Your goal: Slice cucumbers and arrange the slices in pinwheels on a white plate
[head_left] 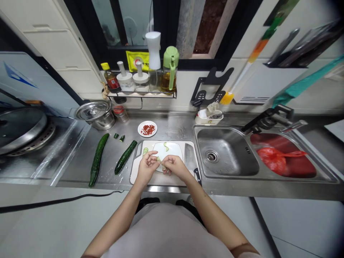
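Your pale shirt (172, 233) is nearest, your arms reaching forward to the board (174, 180), which rests on the steel counter (72, 168). To the board's right is the double sink (228, 143), with a red bag (274, 159) in the basin farther from the board. A lidded pan (21, 125) stands well left of the board; a steel pot (99, 116) is beyond its left corner. Left of the board lie a whole cucumber (98, 159) and, nearer it, a shorter cucumber (125, 157). On the board is a white plate (176, 147).

Over it, your left hand (148, 166) pinches a small cucumber slice (158, 159) between thumb and fingertips, other fingers loosely spread. Your right hand (173, 166) meets it, thumb and fingers pinched together; you cannot tell whether they grip the slice too.

Behind the board sits a dish (147, 134) of red bits. A knife (198, 176) lies at its right edge, more slices (145, 150) at its left.
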`<act>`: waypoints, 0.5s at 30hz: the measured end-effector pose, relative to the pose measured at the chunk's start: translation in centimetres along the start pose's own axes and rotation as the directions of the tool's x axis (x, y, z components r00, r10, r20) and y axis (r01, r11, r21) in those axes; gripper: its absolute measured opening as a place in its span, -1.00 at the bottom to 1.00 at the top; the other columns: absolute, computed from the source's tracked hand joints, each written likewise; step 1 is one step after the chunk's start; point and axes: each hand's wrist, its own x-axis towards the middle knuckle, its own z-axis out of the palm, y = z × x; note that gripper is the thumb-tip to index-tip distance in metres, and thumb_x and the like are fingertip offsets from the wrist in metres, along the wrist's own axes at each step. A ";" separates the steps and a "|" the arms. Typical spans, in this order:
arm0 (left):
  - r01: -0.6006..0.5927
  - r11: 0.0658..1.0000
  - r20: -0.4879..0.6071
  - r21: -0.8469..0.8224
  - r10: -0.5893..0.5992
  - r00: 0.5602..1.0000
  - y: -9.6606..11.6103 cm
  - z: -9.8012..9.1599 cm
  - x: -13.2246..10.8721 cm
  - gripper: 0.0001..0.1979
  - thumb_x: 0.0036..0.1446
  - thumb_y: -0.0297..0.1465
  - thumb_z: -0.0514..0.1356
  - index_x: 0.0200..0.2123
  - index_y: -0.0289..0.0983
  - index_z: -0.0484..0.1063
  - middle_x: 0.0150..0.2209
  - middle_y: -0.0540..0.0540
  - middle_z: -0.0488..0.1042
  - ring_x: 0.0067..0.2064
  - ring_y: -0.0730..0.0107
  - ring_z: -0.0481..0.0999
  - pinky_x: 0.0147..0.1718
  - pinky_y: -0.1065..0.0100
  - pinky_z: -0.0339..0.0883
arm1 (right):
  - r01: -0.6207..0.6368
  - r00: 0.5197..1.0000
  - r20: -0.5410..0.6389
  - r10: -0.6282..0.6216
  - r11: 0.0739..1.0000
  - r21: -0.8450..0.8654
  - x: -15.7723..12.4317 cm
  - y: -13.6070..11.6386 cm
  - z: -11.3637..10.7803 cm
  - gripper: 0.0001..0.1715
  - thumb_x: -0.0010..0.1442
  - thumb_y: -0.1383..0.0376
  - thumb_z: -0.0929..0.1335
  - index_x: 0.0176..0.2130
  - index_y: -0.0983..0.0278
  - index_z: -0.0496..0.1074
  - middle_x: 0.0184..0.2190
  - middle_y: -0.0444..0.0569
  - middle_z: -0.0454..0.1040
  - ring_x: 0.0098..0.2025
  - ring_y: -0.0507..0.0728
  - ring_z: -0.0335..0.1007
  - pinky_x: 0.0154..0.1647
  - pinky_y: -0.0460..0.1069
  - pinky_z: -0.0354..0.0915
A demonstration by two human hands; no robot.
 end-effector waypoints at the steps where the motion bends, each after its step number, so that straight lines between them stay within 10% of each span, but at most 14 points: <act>1: 0.001 1.000 -0.002 -0.001 -0.001 1.000 -0.1 0.0 0.0 -0.52 -0.16 -0.33 0.37 -0.10 -0.26 0.39 -0.42 0.03 0.42 -0.41 0.52 0.41 -0.37 0.46 0.27 | -0.004 1.000 -0.005 0.004 1.000 -0.002 0.1 0.1 0.0 -0.85 -0.03 0.22 0.36 -0.44 0.26 0.35 -0.64 -0.18 0.45 -0.60 0.01 0.41 -0.68 -0.18 0.17; 15: 0.023 0.999 -0.009 0.046 -0.023 1.000 -2.0 0.0 0.9 -0.68 -0.14 -0.33 0.35 -0.25 -0.27 0.48 -0.50 0.08 0.32 -0.49 0.57 0.30 -0.45 0.48 0.18 | -0.068 0.998 -0.004 0.068 0.997 -0.024 1.3 1.7 -0.9 -0.78 0.02 0.15 0.37 -0.40 0.24 0.30 -0.66 -0.21 0.43 -0.66 0.00 0.37 -0.73 -0.18 0.10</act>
